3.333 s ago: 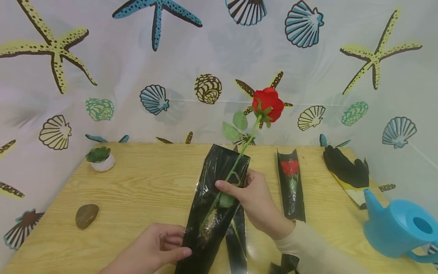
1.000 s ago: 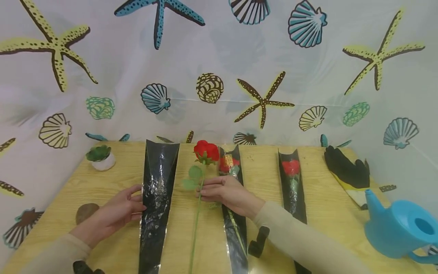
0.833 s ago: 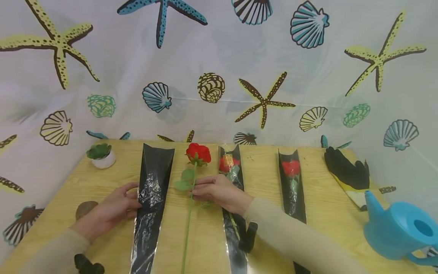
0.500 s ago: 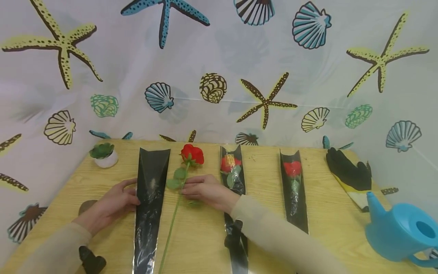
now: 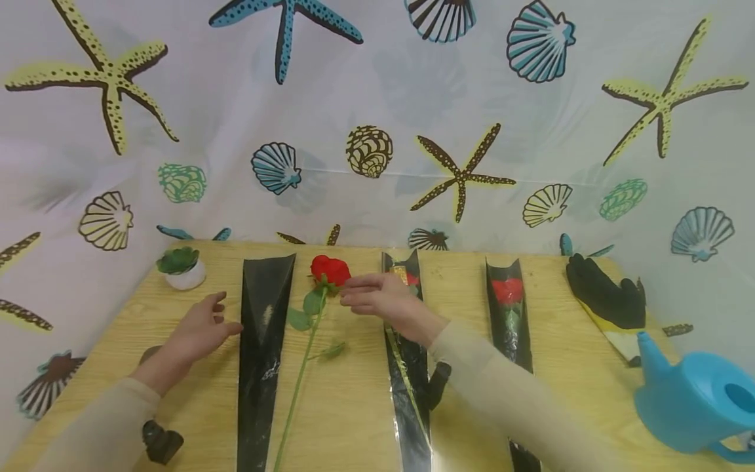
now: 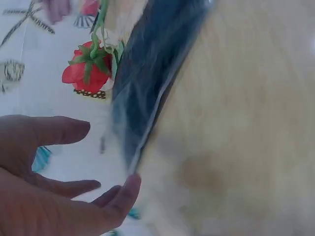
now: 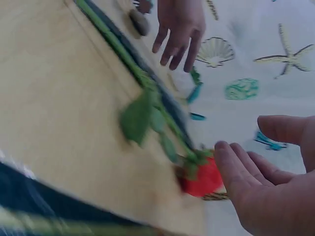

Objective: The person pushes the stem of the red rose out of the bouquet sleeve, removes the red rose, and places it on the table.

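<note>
A black flower sleeve (image 5: 262,354) lies lengthwise on the table, with no flower showing in it. To its right is a loose artificial red rose (image 5: 330,270) with a long green stem and leaves. My left hand (image 5: 197,331) is spread left of the sleeve; its thumb tip comes close to the sleeve's edge, and I cannot tell whether it touches. Fingers extended, my right hand (image 5: 389,305) hovers right of the rose's bloom and holds nothing. The right wrist view shows a gap between thumb and fingers (image 7: 246,169) beside the rose (image 7: 202,177).
Two more black sleeves, the nearer sleeve (image 5: 407,393) partly under my right arm and the farther sleeve (image 5: 512,328), each hold a red rose. A potted succulent (image 5: 181,267), a stone (image 5: 150,354), a glove (image 5: 607,295) and a blue watering can (image 5: 690,400) stand around the table.
The rose was out over a lifted sleeve at first; both were laid down and shifted left. My right hand then let go of the stem and moved right; my left hand's fingers came off the sleeve.
</note>
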